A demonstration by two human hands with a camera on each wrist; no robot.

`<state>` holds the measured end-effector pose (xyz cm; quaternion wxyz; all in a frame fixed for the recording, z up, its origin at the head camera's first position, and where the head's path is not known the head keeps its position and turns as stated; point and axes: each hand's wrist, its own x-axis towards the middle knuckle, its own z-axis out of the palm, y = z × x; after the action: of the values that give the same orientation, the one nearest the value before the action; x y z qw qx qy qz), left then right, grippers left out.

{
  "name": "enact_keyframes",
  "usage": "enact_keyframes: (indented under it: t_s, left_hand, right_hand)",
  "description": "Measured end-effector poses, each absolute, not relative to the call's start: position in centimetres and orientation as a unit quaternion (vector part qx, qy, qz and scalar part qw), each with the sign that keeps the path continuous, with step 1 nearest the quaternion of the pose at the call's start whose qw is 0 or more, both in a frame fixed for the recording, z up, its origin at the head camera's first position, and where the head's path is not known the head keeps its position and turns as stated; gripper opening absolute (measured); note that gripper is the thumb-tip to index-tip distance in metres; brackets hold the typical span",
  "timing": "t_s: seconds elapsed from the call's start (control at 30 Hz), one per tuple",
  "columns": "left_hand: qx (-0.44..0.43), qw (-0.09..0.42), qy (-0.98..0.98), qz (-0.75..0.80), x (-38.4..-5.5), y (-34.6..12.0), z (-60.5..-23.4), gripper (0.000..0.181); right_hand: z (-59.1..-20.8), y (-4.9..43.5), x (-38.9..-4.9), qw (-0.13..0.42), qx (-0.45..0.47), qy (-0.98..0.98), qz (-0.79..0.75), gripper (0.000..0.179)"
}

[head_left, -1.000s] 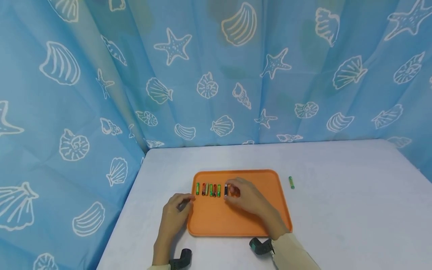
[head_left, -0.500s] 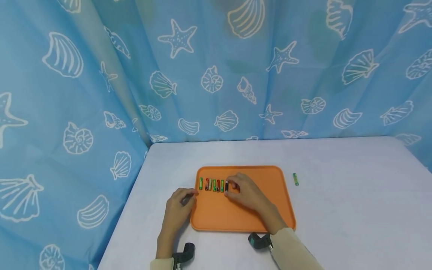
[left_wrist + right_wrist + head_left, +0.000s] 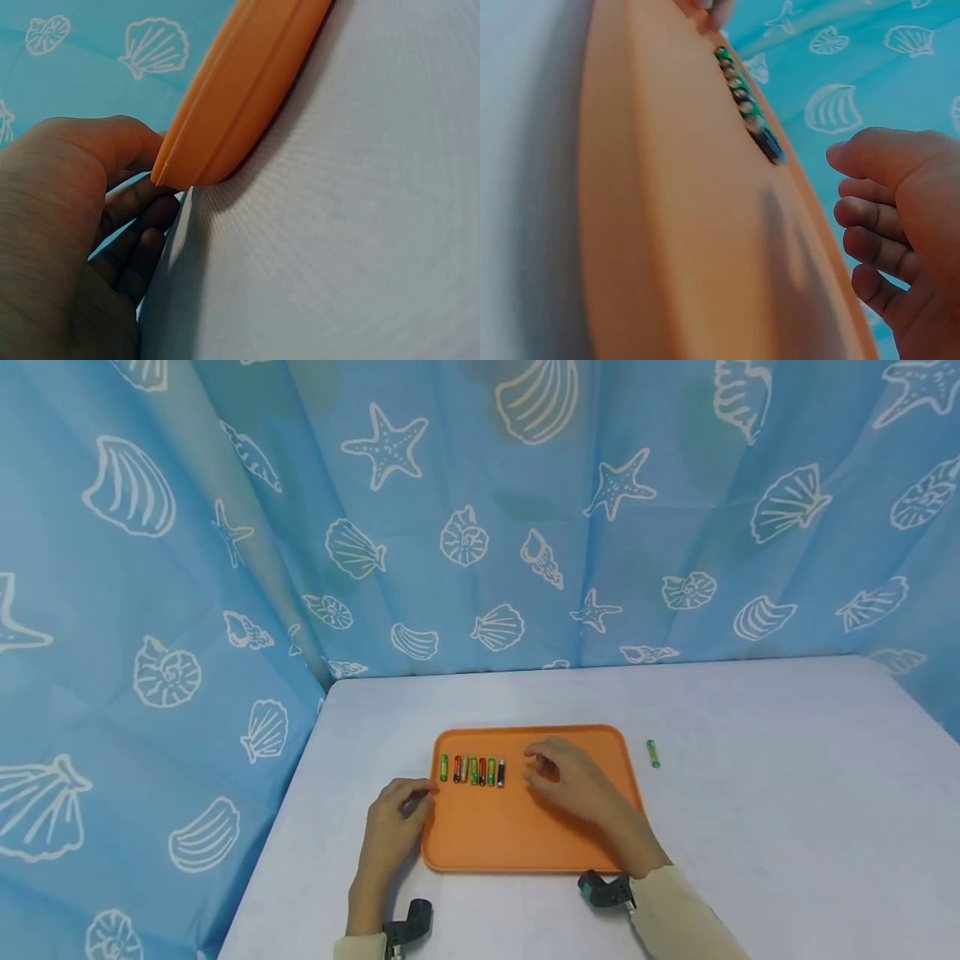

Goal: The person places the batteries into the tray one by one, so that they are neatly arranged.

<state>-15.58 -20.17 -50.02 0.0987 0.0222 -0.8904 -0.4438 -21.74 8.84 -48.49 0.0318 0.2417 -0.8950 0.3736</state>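
In the head view, my left hand (image 3: 393, 822) is at the left side of the orange tray (image 3: 517, 847), thumb and fingers at its rim. The left wrist view has the thumb of that hand (image 3: 67, 172) reaching behind the tray edge, the other fingers curled below. A row of several small batteries lies in the tray's upper left, among them a green battery (image 3: 444, 767) standing slightly apart at the left end and a black battery (image 3: 501, 773) at the right end. My right hand (image 3: 573, 781) hovers over the tray, right of the black battery, fingers loosely bent and holding nothing.
One more green battery (image 3: 653, 753) lies on the white tabletop (image 3: 750, 810), right of the tray. A blue curtain (image 3: 480, 527) with shell prints hangs behind and to the left. Each wrist carries a small dark camera (image 3: 606, 891).
The right hand slid the black battery left against the row, then let go and drew away to the right. The left hand stays at the tray's rim.
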Motion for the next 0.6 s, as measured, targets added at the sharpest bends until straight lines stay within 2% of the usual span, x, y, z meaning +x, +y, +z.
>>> enact_keyframes:
  t_s: [0.17,0.4,0.6]
  left_hand:
    - [0.016,0.11,-0.888,-0.447,-15.7,-20.4,-50.1,0.017]
    - [0.012,0.104,-0.884,-0.455,-15.8,-20.1,-50.2,0.017]
    - [0.012,0.104,-0.889,-0.446,-15.6,-20.3,-50.1,0.017]
  right_hand:
    - [-46.8,11.5,-21.1,0.041,0.245,-0.896,0.367,0.035]
    - [-46.2,17.9,-21.6,0.09,0.21,-0.914,0.335,0.039]
    - [-48.3,22.5,-21.2,0.067,0.163,-0.939,0.297,0.047]
